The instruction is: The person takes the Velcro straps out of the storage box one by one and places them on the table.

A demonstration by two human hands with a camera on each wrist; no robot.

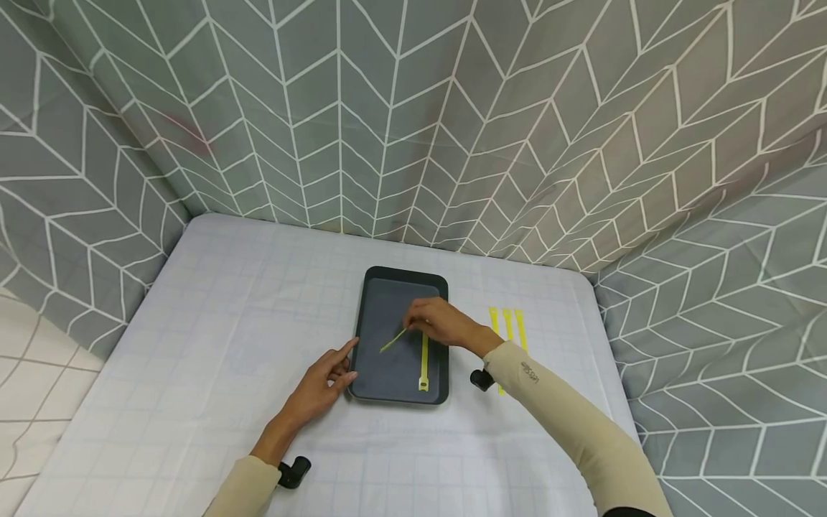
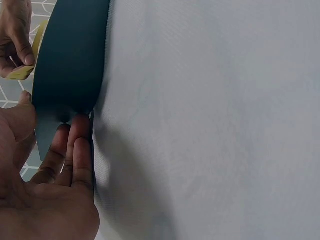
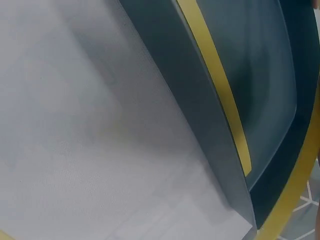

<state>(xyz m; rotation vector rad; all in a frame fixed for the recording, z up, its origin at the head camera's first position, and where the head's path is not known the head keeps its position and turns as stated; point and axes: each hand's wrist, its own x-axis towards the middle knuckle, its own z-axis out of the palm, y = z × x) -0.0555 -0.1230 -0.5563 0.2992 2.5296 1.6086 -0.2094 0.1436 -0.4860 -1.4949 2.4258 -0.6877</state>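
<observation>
A dark grey rectangular tray (image 1: pixel 394 373) lies on the table. My left hand (image 1: pixel 321 384) holds its near left edge, the thumb at the rim and several fingers (image 2: pixel 81 155) against the outer wall in the left wrist view. Over the tray, my right hand (image 1: pixel 436 319) pinches a thin yellow strap (image 1: pixel 392 340) between thumb and fingertips, its free end slanting down to the left. A second yellow strap (image 1: pixel 423 362), with a slotted end toward me, lies lengthwise along the tray's right side; the right hand hides its far end.
Right of the tray, several yellow straps (image 1: pixel 507 323) lie side by side on the white table cover (image 1: pixel 226 301), partly hidden by the right forearm. A patterned grey curtain (image 1: pixel 388 129) stands behind the table and at both sides.
</observation>
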